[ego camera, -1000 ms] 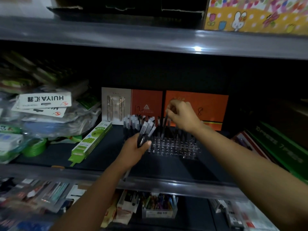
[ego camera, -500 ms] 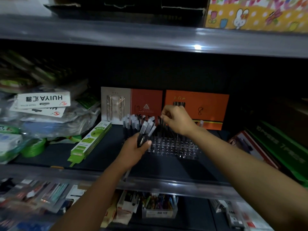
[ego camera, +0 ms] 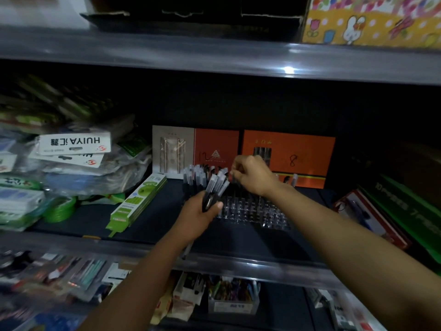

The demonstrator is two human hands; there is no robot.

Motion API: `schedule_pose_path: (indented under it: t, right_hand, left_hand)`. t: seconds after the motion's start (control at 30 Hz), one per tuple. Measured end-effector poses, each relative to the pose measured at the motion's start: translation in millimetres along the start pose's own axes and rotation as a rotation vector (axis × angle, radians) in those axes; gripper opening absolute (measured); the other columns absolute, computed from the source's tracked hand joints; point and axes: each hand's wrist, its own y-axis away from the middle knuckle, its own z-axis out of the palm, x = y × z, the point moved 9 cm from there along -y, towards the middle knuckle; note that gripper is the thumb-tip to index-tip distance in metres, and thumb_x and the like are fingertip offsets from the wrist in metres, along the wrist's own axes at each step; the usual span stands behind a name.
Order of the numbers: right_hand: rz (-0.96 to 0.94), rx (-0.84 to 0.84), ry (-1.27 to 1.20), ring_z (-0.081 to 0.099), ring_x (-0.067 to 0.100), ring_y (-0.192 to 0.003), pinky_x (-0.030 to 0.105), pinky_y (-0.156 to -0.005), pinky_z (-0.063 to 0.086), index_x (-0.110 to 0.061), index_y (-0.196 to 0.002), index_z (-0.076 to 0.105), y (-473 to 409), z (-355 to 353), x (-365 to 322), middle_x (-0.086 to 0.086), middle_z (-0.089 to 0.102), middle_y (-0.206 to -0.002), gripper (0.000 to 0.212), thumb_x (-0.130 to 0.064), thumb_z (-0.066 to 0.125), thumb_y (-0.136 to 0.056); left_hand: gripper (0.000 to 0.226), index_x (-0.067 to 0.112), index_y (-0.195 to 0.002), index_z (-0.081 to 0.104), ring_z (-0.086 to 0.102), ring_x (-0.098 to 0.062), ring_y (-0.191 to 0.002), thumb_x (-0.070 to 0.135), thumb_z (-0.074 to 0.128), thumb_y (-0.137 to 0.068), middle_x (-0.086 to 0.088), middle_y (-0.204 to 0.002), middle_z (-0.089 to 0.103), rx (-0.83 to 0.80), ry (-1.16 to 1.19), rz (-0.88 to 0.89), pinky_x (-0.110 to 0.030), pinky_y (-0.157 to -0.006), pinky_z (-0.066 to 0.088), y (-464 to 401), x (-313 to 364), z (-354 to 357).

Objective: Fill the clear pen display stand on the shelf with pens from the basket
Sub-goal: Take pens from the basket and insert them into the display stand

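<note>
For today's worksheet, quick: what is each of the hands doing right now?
Left hand: grips a bundle of pens.
Right hand: pinches one pen over the stand.

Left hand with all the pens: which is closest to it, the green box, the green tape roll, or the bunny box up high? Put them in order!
From the left hand:
1. Green box, lying just to its left.
2. Green tape roll, farther left on that shelf.
3. Bunny box, up on the top shelf at right.

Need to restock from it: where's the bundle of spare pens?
Center of the head view, in the left hand, the pens fan up at the stand's left end.
</note>
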Motion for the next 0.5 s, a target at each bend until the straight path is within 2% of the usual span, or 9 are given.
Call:
schedule_pose_path:
  t: [0.13,0.27,0.4,0.5]
  right_hand:
    - [0.023,-0.02,0.027,0.063,0.024,-0.07,0.046,-0.066,0.057,-0.007,-0.094,0.06,-1.4,4.9,4.4,0.009,0.066,-0.083,0.009,-0.015,0.057,-0.095]
    - [0.017,-0.019,0.047,0.062,0.025,-0.077,0.043,-0.069,0.056,-0.009,-0.099,0.055,-0.7,5.6,5.7,0.01,0.063,-0.087,0.007,-0.007,0.056,-0.092]
    - [-0.013,-0.008,0.079,0.062,0.025,-0.073,0.043,-0.066,0.056,-0.009,-0.089,0.06,0.7,2.3,6.4,0.007,0.063,-0.079,0.007,-0.003,0.057,-0.091]
    - [-0.038,0.012,0.035,0.064,0.024,-0.073,0.045,-0.068,0.057,-0.011,-0.093,0.065,4.1,-10.3,2.4,0.007,0.067,-0.082,0.006,-0.011,0.059,-0.093]
  left_hand:
    - [0.018,0.023,-0.075,0.052,0.048,0.0,-0.049,0.02,0.06,-0.091,0.009,-0.058,0.052,-0.003,-0.013,-0.001,-0.022,-0.056,0.038,1.3,0.1,-1.8]
    - [0.019,0.023,-0.075,0.052,0.048,0.0,-0.047,0.02,0.059,-0.091,0.009,-0.056,0.052,-0.007,0.005,-0.007,-0.022,-0.055,0.039,2.8,1.1,-1.2]
    - [0.018,0.022,-0.076,0.051,0.048,0.0,-0.046,0.021,0.059,-0.091,0.007,-0.058,0.052,-0.022,0.02,-0.016,-0.021,-0.052,0.039,3.5,3.4,0.3]
    - [0.017,0.018,-0.076,0.05,0.048,-0.002,-0.045,0.019,0.059,-0.092,0.003,-0.058,0.052,-0.021,0.064,-0.026,-0.021,-0.047,0.041,5.3,6.1,1.0]
